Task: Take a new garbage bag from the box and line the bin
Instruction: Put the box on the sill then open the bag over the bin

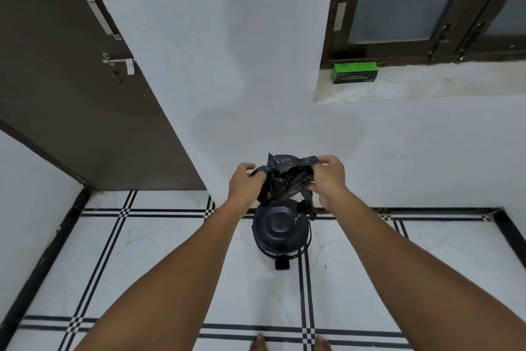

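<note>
A crumpled black garbage bag (284, 178) hangs between both hands, held out in front of me above the bin. My left hand (244, 182) grips its left side and my right hand (328, 180) grips its right side, pulling the top edge apart. Directly below stands the small black pedal bin (280, 229) on the floor by the wall, its round lid closed and its foot pedal toward me. The green and black bag box (355, 73) lies on the window sill at the upper right.
A brown door (85, 88) with a metal handle and latch stands on the left. A dark-framed window (427, 3) is at the upper right above the sill. White floor tiles with black lines (159, 251) surround the bin. My bare toes show at the bottom edge.
</note>
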{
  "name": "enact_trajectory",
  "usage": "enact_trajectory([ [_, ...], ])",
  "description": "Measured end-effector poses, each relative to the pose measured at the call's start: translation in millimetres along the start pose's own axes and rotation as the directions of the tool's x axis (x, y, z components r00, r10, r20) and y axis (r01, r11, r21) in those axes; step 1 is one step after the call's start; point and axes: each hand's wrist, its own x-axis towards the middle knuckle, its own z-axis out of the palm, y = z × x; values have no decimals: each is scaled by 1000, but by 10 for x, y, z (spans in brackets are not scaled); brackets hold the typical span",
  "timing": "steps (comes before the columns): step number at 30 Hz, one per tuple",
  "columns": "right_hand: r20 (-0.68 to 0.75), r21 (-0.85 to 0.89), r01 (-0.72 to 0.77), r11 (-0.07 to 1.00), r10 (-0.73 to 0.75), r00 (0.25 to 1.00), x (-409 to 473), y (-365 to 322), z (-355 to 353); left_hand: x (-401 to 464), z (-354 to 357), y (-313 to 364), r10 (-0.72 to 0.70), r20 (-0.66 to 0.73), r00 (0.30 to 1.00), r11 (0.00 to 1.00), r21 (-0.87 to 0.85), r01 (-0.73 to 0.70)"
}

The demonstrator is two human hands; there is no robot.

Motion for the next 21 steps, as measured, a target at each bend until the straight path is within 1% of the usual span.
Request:
enact_trajectory([
  [2, 17, -26, 40, 999, -40, 999, -11, -33, -18, 3, 77, 68, 142, -71, 987, 990, 30, -140],
  [3, 27, -39, 56, 998, -55, 998, -25, -45, -13, 5, 95, 88, 200, -47, 979, 974, 122, -193],
  [4, 43, -61, 69, 996, -67, 997, -28, -53, -12, 7, 123, 106, 243, 8, 970, 937, 258, -236],
  [5, 61, -77, 77, 994, -72, 996, -26, -62, -9, 12, 154, 123, 267, 60, 962, 876, 402, -268],
  [6, 78, -97, 79, 992, -72, 994, -28, -73, -7, 32, 173, 141, 274, 75, 959, 832, 481, -275],
  [7, 98, -125, 77, 989, -64, 993, -30, -93, -13, 56, 177, 167, 272, 50, 961, 837, 480, -262],
  [8, 120, -160, 67, 985, -48, 992, -26, -104, -27, 76, 165, 200, 235, 4, 972, 893, 395, -217],
  [9, 148, -185, 63, 981, -36, 988, -28, -117, -50, 102, 138, 226, 157, -52, 986, 957, 255, -139],
  [10, 180, -206, 70, 976, -32, 983, -18, -123, -80, 138, 103, 238, 64, -94, 993, 991, 127, -52],
  [11, 212, -234, 94, 968, -44, 976, -33, -139, -114, 171, 61, 237, -9, -115, 993, 999, 42, 14],
  [12, 242, -289, 152, 945, -81, 967, -21, -136, -146, 193, 17, 228, -58, -126, 990, 998, -1, 58],
  [13, 276, -368, 233, 900, -133, 952, -27, -136, -167, 218, -26, 206, -85, -135, 987, 996, -19, 83],
  [14, 300, -472, 319, 822, -191, 935, -14, -120, -185, 231, -61, 192, -102, -143, 985, 995, -21, 100],
  [15, 317, -588, 391, 708, -243, 917, -8, -100, -198, 245, -91, 175, -115, -146, 982, 993, -17, 114],
  [16, 315, -693, 427, 581, -288, 904, 7, -67, -209, 253, -109, 158, -127, -146, 981, 992, -15, 126],
  [17, 300, -778, 431, 457, -332, 894, 14, -40, -219, 267, -117, 140, -137, -147, 980, 991, -22, 135],
  [18, 274, -838, 407, 364, -363, 890, 20, -12, -232, 260, -126, 136, -143, -153, 978, 990, -29, 140],
  [19, 249, -867, 384, 319, -390, 886, 16, 7, -245, 256, -129, 137, -138, -166, 976, 990, -34, 135],
  [20, 214, -872, 356, 337, -391, 895, 47, 47, -244, 257, -140, 131, -128, -184, 975, 992, -23, 126],
  [21, 145, -835, 313, 452, -367, 919, 87, 79, -248, 256, -151, 121, -116, -205, 972, 993, 3, 119],
])
